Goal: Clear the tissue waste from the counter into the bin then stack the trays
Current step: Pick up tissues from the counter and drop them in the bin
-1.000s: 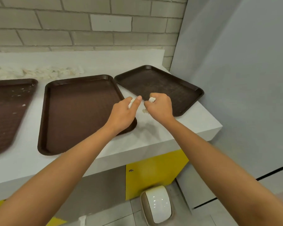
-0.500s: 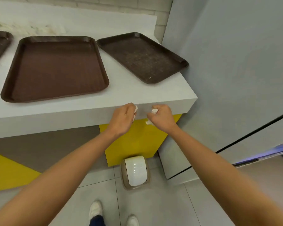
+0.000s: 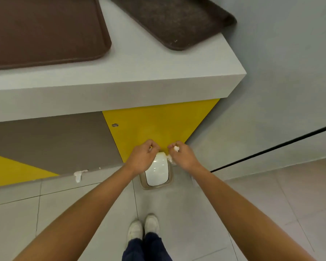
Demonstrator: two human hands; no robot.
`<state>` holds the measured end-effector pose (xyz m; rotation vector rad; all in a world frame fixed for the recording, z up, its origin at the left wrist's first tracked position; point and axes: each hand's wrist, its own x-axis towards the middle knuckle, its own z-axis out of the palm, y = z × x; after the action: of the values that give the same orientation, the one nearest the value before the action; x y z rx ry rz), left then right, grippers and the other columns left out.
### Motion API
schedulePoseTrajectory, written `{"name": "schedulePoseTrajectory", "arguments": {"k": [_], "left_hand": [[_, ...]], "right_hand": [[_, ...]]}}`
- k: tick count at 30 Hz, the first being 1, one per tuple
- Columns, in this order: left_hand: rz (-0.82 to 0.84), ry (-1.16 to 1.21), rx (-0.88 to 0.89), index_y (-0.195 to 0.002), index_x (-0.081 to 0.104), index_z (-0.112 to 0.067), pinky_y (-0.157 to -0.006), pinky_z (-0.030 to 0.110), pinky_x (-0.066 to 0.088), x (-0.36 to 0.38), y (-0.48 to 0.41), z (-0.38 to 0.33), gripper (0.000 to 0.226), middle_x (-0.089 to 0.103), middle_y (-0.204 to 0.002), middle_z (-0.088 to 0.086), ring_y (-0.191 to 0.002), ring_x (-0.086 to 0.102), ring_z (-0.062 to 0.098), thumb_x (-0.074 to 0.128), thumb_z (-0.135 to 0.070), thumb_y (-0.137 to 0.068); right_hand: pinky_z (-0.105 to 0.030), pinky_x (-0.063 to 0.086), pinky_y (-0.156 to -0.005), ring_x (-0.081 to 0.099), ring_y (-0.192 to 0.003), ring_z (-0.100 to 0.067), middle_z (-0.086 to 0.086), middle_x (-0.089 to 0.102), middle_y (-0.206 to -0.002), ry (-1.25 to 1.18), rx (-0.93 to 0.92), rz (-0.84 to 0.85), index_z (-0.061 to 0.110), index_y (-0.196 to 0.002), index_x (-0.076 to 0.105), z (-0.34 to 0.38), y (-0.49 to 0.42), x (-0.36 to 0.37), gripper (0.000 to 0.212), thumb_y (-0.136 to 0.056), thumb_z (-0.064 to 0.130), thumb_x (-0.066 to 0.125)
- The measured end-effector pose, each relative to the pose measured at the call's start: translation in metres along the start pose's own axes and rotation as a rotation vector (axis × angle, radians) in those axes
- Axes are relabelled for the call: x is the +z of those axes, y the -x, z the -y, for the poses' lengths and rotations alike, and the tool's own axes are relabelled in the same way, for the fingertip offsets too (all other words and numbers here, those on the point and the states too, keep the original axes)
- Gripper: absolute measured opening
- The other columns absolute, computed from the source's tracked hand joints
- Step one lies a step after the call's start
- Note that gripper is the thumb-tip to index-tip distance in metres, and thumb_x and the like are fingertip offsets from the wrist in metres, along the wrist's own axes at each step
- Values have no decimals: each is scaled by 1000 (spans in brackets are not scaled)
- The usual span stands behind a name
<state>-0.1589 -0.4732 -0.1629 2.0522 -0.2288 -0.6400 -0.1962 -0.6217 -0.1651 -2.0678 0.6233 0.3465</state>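
Both my hands hang low over a small floor bin [image 3: 156,173] with a white swing lid and a brown rim. My right hand [image 3: 183,157] grips white tissue scraps [image 3: 176,149]; more tissue shows below its fingers at the bin's rim. My left hand [image 3: 142,159] is curled beside it, and whatever it holds is hidden by the fingers. Two brown trays lie on the white counter [image 3: 139,76] above: one at the left [image 3: 45,31], one angled at the right corner [image 3: 177,19].
The counter's front edge overhangs a yellow and brown cabinet front [image 3: 158,125]. A grey wall [image 3: 280,91] stands at the right. A tissue scrap [image 3: 78,175] lies on the tiled floor by the cabinet base. My white shoes [image 3: 143,227] stand just before the bin.
Both hands have dropped from the counter's front edge down to just above the bin, carrying the tissue. The view has tilted down, so the far counter and third tray are out of sight.
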Motion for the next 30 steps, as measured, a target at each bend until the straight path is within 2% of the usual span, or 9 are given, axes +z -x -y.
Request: {"name": "schedulePoseTrajectory", "arguments": {"k": [2, 5, 8, 11, 13, 17, 22, 26, 30], "left_hand": [[28, 4, -38, -103, 58, -10, -50, 14, 33, 12, -7, 25, 19, 49, -68, -7, -63, 46, 13, 42, -17, -98], [101, 13, -68, -105, 59, -9, -49, 7, 35, 30, -22, 63, 19, 53, -77, -3, -62, 45, 5, 42, -14, -99], [179, -55, -78, -102, 63, -18, -70, 13, 40, 54, -47, 113, 20, 57, -113, 6, -91, 56, 13, 44, -21, -98], [216, -87, -108, -98, 63, -23, -80, 17, 37, 80, -73, 165, 16, 53, -125, 11, -119, 48, 19, 47, -24, -97], [231, -102, -111, -102, 63, -16, -76, 13, 35, 97, -89, 194, 18, 55, -124, 9, -115, 50, 18, 47, -22, -98], [245, -179, -74, -109, 60, -15, -91, 22, 36, 127, -115, 238, 21, 54, -122, 9, -111, 52, 21, 42, -13, -99], [306, -309, 7, -116, 56, -15, -78, 16, 31, 148, -130, 270, 31, 46, -119, 6, -99, 49, 22, 39, -2, -93], [336, -429, 134, -115, 58, -13, -89, 24, 39, 159, -133, 288, 31, 49, -118, 6, -105, 49, 24, 47, -1, -88], [389, -611, 294, -120, 55, -11, -91, 30, 44, 168, -137, 303, 37, 50, -120, 7, -109, 50, 25, 53, 1, -86]], "right_hand": [[-27, 45, -67, 58, -81, -21, -9, 62, -97, -11, 88, 20, 6, -105, 66, -22, -8, 17, 24, -95, 17, 47], [-22, 48, -52, 55, -70, -20, -10, 60, -95, -106, 208, 40, 2, -100, 70, -58, -25, 44, 27, -95, 18, 49], [-13, 43, -41, 51, -55, -15, -14, 66, -95, -202, 310, 17, -3, -98, 70, -101, -47, 73, 27, -94, 17, 52], [-8, 39, -36, 48, -53, -12, -6, 63, -82, -215, 374, -32, -1, -98, 71, -148, -75, 104, 29, -94, 23, 55], [-11, 45, -44, 50, -57, -13, -5, 60, -84, -198, 408, -55, 2, -96, 72, -180, -96, 126, 33, -95, 30, 53], [-34, 50, -80, 56, -81, -23, -8, 59, -89, -145, 489, -82, 9, -90, 68, -232, -136, 169, 42, -96, 42, 44], [-31, 46, -78, 53, -73, -16, -4, 57, -80, -417, 631, -45, 14, -76, 57, -261, -161, 209, 26, -95, 30, 48], [-31, 52, -76, 57, -93, -23, -12, 62, -104, -519, 653, -38, 8, -103, 59, -269, -174, 227, 22, -95, 22, 45], [-37, 51, -87, 58, -90, -20, -9, 62, -98, -624, 642, 15, 14, -100, 58, -270, -183, 231, 20, -95, 27, 43]]}}
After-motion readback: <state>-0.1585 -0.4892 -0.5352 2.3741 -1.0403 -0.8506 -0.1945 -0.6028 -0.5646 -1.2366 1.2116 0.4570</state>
